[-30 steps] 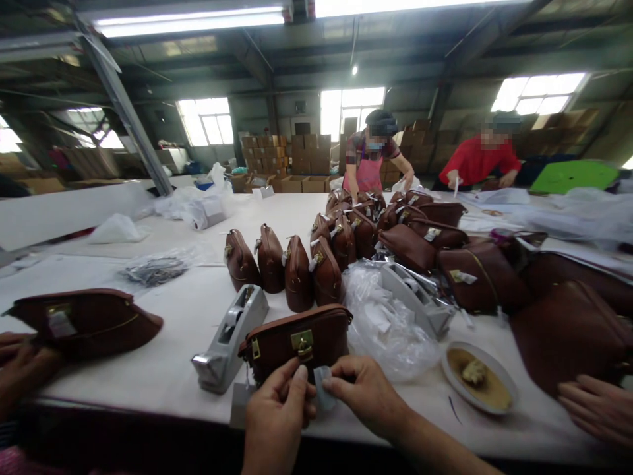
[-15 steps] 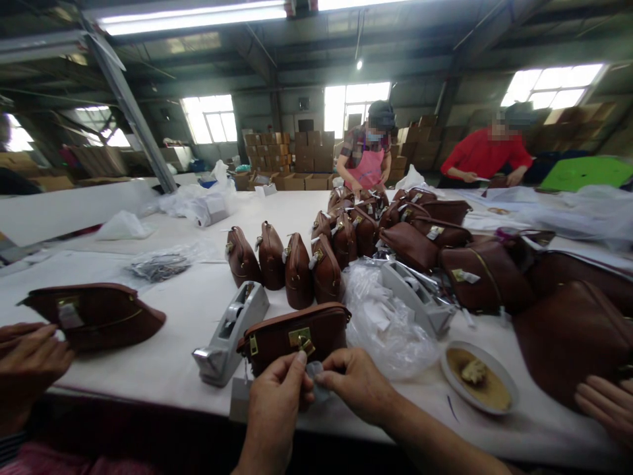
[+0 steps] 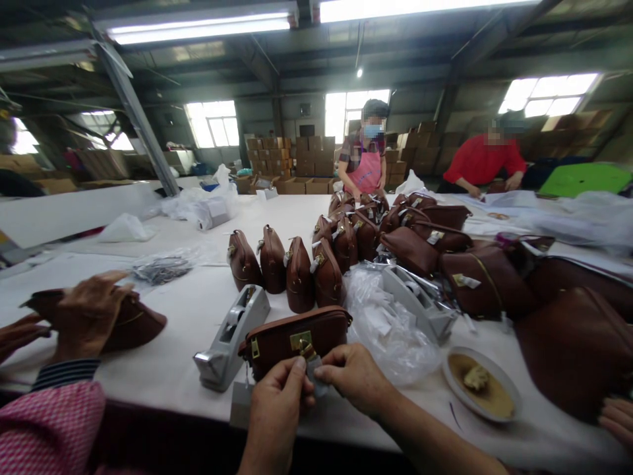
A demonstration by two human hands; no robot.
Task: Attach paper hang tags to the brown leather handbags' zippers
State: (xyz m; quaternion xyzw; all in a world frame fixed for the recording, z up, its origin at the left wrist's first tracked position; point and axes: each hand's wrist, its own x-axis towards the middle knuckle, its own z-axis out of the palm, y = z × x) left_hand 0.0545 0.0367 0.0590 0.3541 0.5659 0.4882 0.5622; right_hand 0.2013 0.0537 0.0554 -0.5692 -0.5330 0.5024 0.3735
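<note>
A small brown handbag (image 3: pixel 324 327) stands upright at the table edge in front of me, with a gold padlock (image 3: pixel 306 347) hanging from its gold clasp plate. Just under the padlock, my left hand (image 3: pixel 277 399) is closed in a pinch at the mouth of a small clear plastic bag (image 3: pixel 316 381). The thumb and fingers of my right hand (image 3: pixel 357 377) pinch the same plastic bag from the other side. Its upper edge meets the padlock's lower part; my fingers hide how far it covers it.
Tape dispensers (image 3: pixel 231 340) flank the handbag, with a clear plastic heap (image 3: pixel 390 330) on the right. Beyond stand several brown handbags (image 3: pixel 299 277). A dish (image 3: pixel 481 382) holds a pale lump. A co-worker's hand (image 3: pixel 91 310) rests on a handbag at left; other people work across the table.
The small plastic bag has moved up against the padlock between my hands. At left, the co-worker's hand has moved onto the top of their handbag. The hand at far right has drawn back.
</note>
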